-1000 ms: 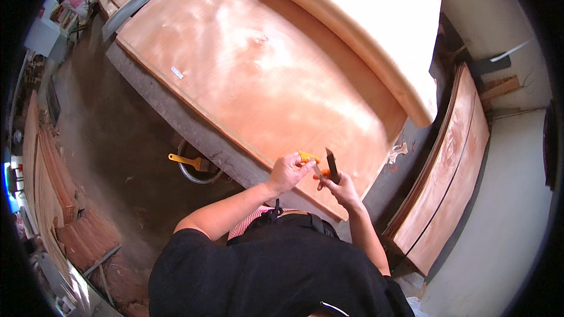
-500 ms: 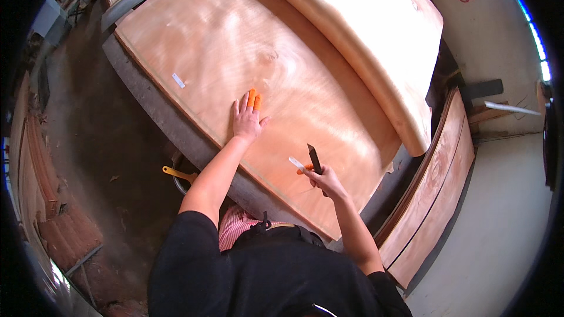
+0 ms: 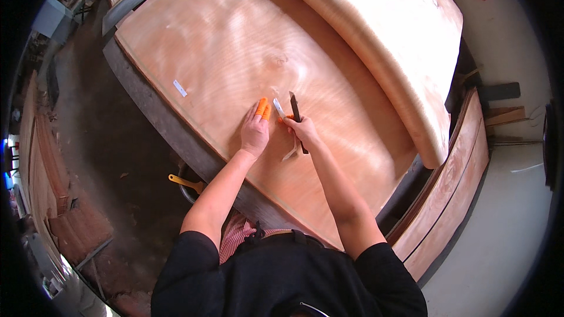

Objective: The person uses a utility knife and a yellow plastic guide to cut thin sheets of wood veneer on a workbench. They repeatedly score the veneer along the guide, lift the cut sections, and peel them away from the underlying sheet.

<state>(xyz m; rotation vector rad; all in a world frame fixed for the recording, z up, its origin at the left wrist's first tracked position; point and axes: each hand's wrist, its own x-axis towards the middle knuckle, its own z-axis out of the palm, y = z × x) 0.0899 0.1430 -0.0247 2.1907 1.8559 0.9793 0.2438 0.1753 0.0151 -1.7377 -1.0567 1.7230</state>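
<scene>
A large sheet of pale wood veneer lies before me on a stack. My left hand, orange finger covers on two fingers, rests flat on it and holds nothing. Beside it, my right hand grips a dark, flat knife with a slanted tip. A small white strip also sticks out from the right fingers, close to the left fingertips. Below that hand lies or hangs a thin pale sliver; I cannot tell whether the hand holds it. Another white strip lies near the sheet's left edge.
A rolled-back veneer sheet curves along the far right side. Long wood panels lean at the right, near a pale wall. A yellow-handled tool sits in a container left of my left arm. More wood sheets stand at far left.
My right hand has moved up and left with the knife and white strip, close to the left hand. The left hand has shifted slightly; its fingers are closer together. The pale sliver now shows clearly.
</scene>
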